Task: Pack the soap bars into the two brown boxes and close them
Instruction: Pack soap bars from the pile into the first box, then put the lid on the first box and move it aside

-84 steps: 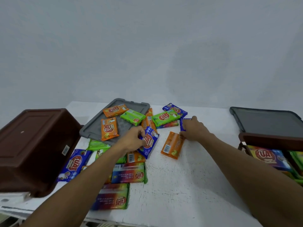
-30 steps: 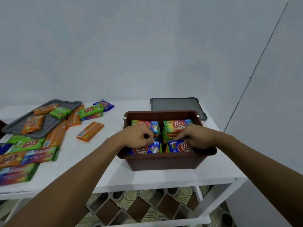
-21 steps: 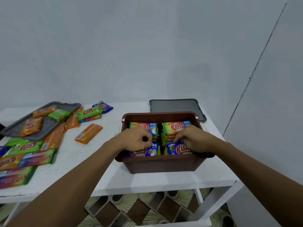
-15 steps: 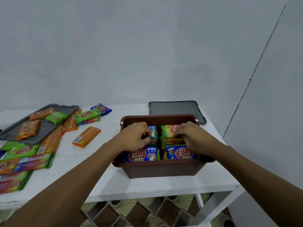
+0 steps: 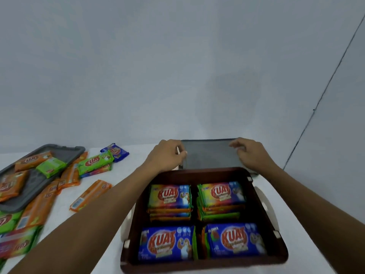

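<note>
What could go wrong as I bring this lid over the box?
1. The back right stack sits skewed, with bars poking out sideways. The lid may catch on it or fail to seat on the box.
2. The left hand and right hand hold only the lid's side edges, so it could tilt or slip.
3. Loose bars lie at left, and the other box is out of view.

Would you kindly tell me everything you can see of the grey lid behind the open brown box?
The grey lid is a flat, dark rectangle with rounded corners and a raised rim, matte like plastic. It lies on the white table just behind the brown box, whose far wall hides its near edge. The left hand grips its left edge and the right hand its far right corner.
</note>
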Demonstrator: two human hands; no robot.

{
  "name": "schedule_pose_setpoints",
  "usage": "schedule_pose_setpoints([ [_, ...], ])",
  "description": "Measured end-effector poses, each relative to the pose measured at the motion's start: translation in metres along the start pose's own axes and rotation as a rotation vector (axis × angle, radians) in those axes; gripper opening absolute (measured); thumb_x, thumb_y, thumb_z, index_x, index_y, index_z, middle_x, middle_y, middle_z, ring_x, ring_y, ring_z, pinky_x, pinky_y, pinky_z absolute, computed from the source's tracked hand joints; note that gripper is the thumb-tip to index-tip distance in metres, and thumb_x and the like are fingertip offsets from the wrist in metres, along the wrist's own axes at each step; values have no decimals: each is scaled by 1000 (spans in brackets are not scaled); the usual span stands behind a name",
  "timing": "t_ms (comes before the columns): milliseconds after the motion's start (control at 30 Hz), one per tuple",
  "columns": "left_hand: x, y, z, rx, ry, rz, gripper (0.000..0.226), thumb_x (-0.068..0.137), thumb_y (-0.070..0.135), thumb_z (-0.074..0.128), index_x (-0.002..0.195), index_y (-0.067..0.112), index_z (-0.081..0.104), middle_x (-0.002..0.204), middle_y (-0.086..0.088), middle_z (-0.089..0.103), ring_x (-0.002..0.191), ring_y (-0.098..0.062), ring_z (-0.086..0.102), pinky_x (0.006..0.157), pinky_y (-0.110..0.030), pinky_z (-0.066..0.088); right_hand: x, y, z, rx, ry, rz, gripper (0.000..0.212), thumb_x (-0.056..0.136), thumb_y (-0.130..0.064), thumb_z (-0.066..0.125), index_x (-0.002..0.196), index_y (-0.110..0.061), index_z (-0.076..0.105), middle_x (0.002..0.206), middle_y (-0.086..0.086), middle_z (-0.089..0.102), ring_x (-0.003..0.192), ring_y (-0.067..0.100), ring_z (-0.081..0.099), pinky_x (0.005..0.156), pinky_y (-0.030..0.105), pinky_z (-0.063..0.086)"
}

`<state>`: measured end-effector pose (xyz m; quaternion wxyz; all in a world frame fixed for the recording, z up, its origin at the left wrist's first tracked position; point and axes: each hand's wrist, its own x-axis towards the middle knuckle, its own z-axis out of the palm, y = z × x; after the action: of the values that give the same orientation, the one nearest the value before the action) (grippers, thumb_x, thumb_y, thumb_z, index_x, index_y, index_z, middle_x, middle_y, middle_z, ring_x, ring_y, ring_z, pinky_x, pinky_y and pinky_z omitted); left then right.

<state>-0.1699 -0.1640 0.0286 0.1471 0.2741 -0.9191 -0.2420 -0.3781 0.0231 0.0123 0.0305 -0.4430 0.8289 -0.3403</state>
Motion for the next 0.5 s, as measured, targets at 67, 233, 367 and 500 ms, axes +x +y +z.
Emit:
schedule_pose_setpoints([
  [67,19,-7,2,-30,-40,-68,17,92,36,57,89,22,64,78,6,62,61,-12,61,61,-25,44,18,18,3,6,-95,210,32,93,-13,50,124,-17,58,121,11,63,97,24,62,78,28,46],
  [233,66,-25,10,-70,-244,-241,24,94,36,52,108,17,58,105,1,63,62,-15,71,57,-26,50,47,45,13,-21,-263,541,57,95,-27,50,147,-18,28,126,20,54,93,33,63,74,40,58],
  [367,87,-27,21,-210,-479,-422,44,98,38,51,130,8,46,112,-5,51,73,-23,73,61,-30,55,56,55,22,13,-254,625,57,96,-29,49,147,-16,27,125,20,51,92,35,63,77,48,59],
  [500,98,-34,32,-368,-515,-519,52,97,37,54,138,7,40,140,-21,45,72,-22,71,54,-27,55,65,52,27,58,-220,632,53,96,-28,50,144,-16,31,120,19,55,94,35,64,72,41,58],
])
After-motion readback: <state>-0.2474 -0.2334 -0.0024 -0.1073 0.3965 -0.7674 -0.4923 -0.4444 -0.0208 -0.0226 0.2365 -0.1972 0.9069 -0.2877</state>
